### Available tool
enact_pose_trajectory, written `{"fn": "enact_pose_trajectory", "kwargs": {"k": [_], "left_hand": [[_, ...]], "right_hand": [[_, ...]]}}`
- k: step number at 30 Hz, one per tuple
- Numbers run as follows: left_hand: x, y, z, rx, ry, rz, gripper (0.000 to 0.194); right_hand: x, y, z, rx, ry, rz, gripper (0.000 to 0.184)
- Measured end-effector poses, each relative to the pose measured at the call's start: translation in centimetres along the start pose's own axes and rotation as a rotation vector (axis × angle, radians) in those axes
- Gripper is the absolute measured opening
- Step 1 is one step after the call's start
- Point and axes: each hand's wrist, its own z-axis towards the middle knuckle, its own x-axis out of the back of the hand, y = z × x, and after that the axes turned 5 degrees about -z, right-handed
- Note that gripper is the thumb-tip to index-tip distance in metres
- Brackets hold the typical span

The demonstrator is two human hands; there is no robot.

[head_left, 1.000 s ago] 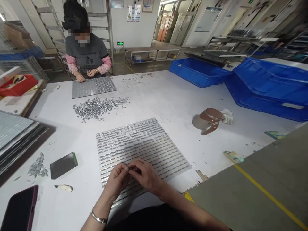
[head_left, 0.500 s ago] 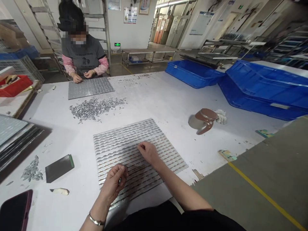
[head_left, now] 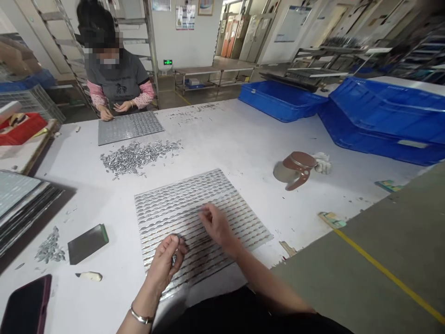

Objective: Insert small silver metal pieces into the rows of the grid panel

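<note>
A flat metal sheet [head_left: 187,208] with rows of small leaf-shaped pieces lies in front of me on the white table. Over its near left part, my left hand [head_left: 168,260] is closed, thumb against the forefinger, with a bit of small silvery pieces showing in the curled fingers. My right hand [head_left: 217,227] hovers at the sheet's middle, fingertips pinched and slightly blurred; whatever is between them is hidden. Rows on the far part look filled with grey pieces, while the nearer rows show orange-brown spots. Beyond the sheet lies a heap of small silver leaf-shaped pieces [head_left: 135,157].
Across the table a co-worker [head_left: 116,83] handles another sheet [head_left: 130,127]. To my left are a dark block [head_left: 88,243], a small knife [head_left: 89,276], a phone [head_left: 26,304] and stacked plates [head_left: 21,199]. A brown-handled cup [head_left: 295,169] and blue crates [head_left: 278,102] stand right.
My right hand has shifted slightly, its fingertips still over the sheet's middle. My left hand stays nearly in place. The co-worker's one hand has opened a little. The view has tilted slightly.
</note>
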Motion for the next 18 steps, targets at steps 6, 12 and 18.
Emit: {"fn": "enact_pose_trajectory", "kwargs": {"k": [6, 12, 18], "left_hand": [[-3.0, -0.9, -0.7, 0.055, 0.136, 0.094, 0.065], [-6.3, -2.6, -0.1, 0.038, 0.166, 0.239, 0.072], [-7.2, -3.8, 1.7, 0.038, 0.003, 0.148, 0.065]], "right_hand": [[1.9, -5.3, -5.5, 0.486, -0.358, -0.064, 0.015], [3.3, -3.4, -6.1, 0.267, -0.418, -0.13, 0.012], [5.2, -1.9, -5.3, 0.155, -0.415, -0.121, 0.021]]}}
